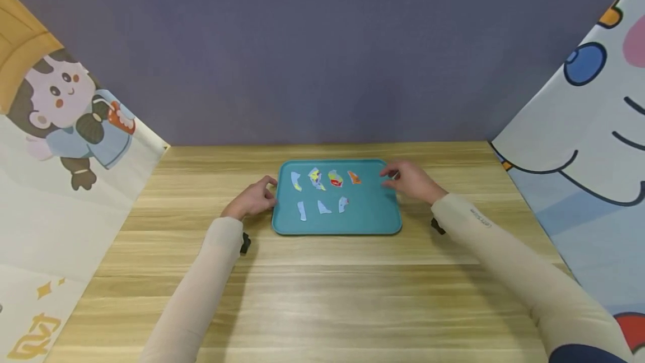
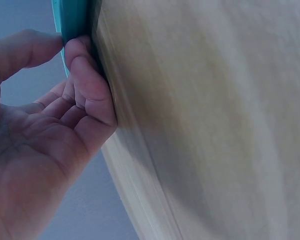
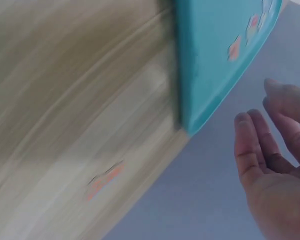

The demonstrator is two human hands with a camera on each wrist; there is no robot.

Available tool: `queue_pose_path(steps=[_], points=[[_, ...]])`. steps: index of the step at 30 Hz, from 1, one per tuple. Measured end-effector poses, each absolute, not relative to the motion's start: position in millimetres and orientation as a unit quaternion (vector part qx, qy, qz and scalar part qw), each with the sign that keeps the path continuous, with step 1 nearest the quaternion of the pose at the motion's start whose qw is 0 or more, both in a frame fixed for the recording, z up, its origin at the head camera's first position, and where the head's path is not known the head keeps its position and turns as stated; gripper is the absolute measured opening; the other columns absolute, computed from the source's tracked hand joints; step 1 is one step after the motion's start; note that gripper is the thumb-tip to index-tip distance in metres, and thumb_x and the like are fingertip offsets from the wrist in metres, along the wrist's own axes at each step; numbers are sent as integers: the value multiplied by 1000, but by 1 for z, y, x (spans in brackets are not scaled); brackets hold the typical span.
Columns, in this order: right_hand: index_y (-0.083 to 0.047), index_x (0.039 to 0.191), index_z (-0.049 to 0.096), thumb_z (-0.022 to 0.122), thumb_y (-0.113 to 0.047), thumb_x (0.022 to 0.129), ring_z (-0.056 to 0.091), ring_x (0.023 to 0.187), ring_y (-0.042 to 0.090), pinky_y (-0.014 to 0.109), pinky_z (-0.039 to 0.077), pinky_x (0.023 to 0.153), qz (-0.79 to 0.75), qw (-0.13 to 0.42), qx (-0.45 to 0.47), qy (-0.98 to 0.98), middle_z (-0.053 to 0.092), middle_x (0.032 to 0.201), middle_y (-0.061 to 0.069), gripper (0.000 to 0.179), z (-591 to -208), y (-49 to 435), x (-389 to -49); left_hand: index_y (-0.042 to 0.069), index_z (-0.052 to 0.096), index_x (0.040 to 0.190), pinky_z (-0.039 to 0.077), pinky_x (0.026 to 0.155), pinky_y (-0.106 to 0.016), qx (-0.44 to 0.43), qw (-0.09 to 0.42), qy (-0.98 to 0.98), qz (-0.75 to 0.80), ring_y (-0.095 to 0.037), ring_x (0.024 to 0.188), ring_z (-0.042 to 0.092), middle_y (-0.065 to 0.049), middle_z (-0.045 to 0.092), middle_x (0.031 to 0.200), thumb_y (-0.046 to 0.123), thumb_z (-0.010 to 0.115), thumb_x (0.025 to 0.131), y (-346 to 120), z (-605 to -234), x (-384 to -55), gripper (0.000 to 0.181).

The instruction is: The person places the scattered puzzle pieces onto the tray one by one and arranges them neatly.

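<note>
A teal tray (image 1: pixel 373 206) lies on the wooden table, carrying several torn-looking paper pieces in two rows. The upper row includes a red-and-green piece (image 1: pixel 335 178) and an orange piece (image 1: pixel 355 177); paler pieces such as a white one (image 1: pixel 323 207) make up the lower row. At the tray's left edge my left hand (image 1: pixel 252 198) pinches the rim, thumb on top and fingers curled against its side in the left wrist view. My right hand (image 1: pixel 410 181) hovers over the tray's right edge with fingers loosely bent, holding nothing.
Another orange paper piece (image 3: pixel 105 180) lies on the table beside the tray, seen in the right wrist view; the head view does not show it. A grey-purple wall (image 1: pixel 322 60) stands behind the table, with cartoon-printed panels (image 1: pixel 594 144) on both sides.
</note>
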State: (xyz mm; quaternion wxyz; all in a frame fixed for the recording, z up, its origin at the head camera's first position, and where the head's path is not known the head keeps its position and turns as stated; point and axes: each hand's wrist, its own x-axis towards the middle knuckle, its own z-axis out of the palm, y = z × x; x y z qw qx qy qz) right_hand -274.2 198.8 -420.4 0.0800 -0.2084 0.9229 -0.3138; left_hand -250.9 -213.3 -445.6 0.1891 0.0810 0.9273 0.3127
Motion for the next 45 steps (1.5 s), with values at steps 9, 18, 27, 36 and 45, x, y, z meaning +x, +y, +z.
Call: queue_pose_path(steps=[9, 18, 27, 36, 45], points=[[4, 115, 63, 63, -1, 89, 55, 103, 35, 47, 45, 86, -321, 51, -181, 928, 56, 118, 22, 27, -422, 240, -276, 8, 37, 135, 45, 80, -41, 84, 186, 929, 310, -25, 89, 60, -15, 63, 102, 16, 60, 90, -215, -448, -252, 51], [8, 112, 63, 64, 0, 88, 57, 98, 38, 48, 46, 83, -296, 49, -148, 942, 59, 110, 24, 25, -436, 269, -275, 7, 38, 134, 45, 79, -40, 88, 185, 928, 310, -24, 87, 60, -14, 64, 100, 14, 60, 89, -215, -446, -251, 50], [6, 115, 61, 64, -2, 88, 56, 100, 38, 50, 44, 85, -276, 64, -103, 953, 60, 111, 25, 29, -449, 282, -275, 7, 38, 134, 46, 78, -40, 87, 185, 928, 311, -25, 85, 60, -15, 64, 99, 14, 60, 89, -215, -445, -252, 50], [7, 109, 63, 62, -2, 88, 58, 91, 34, 47, 47, 78, -275, 32, -107, 955, 62, 102, 22, 23, -457, 283, -274, 8, 38, 134, 46, 77, -39, 82, 190, 927, 313, -24, 85, 60, -14, 63, 99, 15, 60, 89, -214, -449, -254, 51], [3, 95, 69, 66, -6, 85, 61, 80, 31, 44, 48, 72, -275, -1, -87, 957, 67, 88, 15, 13, -459, 278, -273, 8, 38, 133, 46, 76, -39, 83, 190, 927, 311, -24, 85, 60, -14, 64, 98, 15, 60, 89, -214, -449, -255, 50]])
